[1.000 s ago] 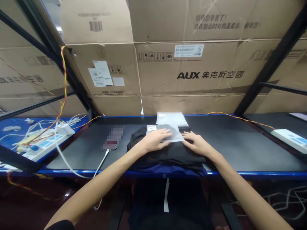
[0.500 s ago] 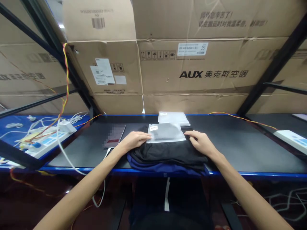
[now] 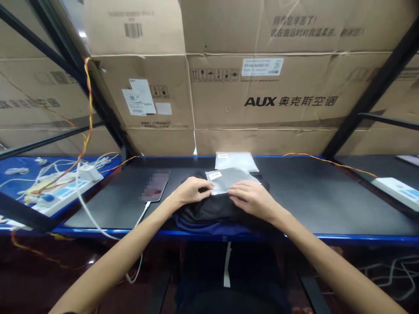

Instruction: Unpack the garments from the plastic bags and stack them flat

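A translucent frosted plastic bag (image 3: 225, 178) with a small white label lies on folded black cloth (image 3: 209, 208). Dark blue cloth (image 3: 203, 227) shows under the black layer at the table's front edge. My left hand (image 3: 195, 191) pinches the bag's near left corner between thumb and fingers. Across the bag's near right part lies my right hand (image 3: 251, 198), fingers together and thumb tucked below, gripping its near edge. That hand hides part of the bag and cloth. Just behind is another frosted bag (image 3: 237, 161) with a label.
A phone (image 3: 156, 188) with a white cable lies left on the black tabletop (image 3: 314, 196). Power strips (image 3: 70, 189) with tangled cables are at far left, and another strip (image 3: 399, 192) at right. Cardboard (image 3: 222, 104) stands behind, between dark metal posts (image 3: 369, 93).
My right hand has moved left from beside the bag onto its near edge. The bag has turned slightly and shifted right. My left hand has moved a little right, still at the bag's corner.
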Action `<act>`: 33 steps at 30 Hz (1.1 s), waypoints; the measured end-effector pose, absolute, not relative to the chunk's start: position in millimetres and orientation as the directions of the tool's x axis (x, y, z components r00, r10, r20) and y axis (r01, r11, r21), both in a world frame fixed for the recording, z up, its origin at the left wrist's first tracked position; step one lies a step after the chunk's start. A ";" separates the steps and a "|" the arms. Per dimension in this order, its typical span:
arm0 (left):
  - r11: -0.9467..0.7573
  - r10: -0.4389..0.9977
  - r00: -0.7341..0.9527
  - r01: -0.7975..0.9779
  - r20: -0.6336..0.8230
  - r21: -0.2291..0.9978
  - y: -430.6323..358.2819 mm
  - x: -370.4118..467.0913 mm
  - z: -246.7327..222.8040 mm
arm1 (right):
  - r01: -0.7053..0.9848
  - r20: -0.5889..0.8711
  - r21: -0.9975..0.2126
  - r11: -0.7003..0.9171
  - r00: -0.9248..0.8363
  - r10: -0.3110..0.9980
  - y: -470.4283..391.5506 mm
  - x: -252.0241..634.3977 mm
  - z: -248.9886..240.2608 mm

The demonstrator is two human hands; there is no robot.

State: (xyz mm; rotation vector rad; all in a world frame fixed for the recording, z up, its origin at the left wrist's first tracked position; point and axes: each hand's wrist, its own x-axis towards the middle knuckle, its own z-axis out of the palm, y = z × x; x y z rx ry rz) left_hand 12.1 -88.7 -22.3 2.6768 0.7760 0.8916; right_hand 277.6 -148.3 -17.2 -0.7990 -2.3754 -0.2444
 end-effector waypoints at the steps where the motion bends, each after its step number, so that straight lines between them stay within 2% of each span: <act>1: -0.846 0.532 0.674 0.405 0.512 0.346 -88.8 16.5 -22.8 | 0.596 0.598 0.044 0.802 -0.659 0.457 -147.3 272.9 -16.9; 3: -0.858 0.513 0.668 0.391 0.539 0.332 -88.5 23.3 -24.7 | 0.592 0.576 0.142 0.793 -0.701 0.420 -144.3 266.3 -17.8; 6: -0.872 0.489 0.682 0.373 0.544 0.317 -87.7 28.1 -28.0 | 0.598 0.570 0.228 0.768 -0.722 0.392 -140.3 261.8 -20.9; 13: -0.884 0.467 0.705 0.348 0.533 0.312 -89.1 28.2 -30.1 | 0.595 0.527 0.306 0.743 -0.756 0.389 -140.2 260.5 -26.3; 22: -0.884 0.466 0.691 0.338 0.552 0.323 -84.3 12.9 -25.8 | 0.707 0.623 0.210 0.675 -0.629 0.465 -139.4 280.6 -29.0; 27: -0.844 0.536 0.674 0.430 0.509 0.320 -81.1 -6.4 -22.1 | 0.786 0.634 0.166 0.595 -0.547 0.546 -141.0 302.9 -30.2; 33: -0.816 0.571 0.668 0.523 0.476 0.245 -78.1 -26.9 -17.4 | 0.810 0.634 0.141 0.569 -0.516 0.576 -147.3 324.0 -30.1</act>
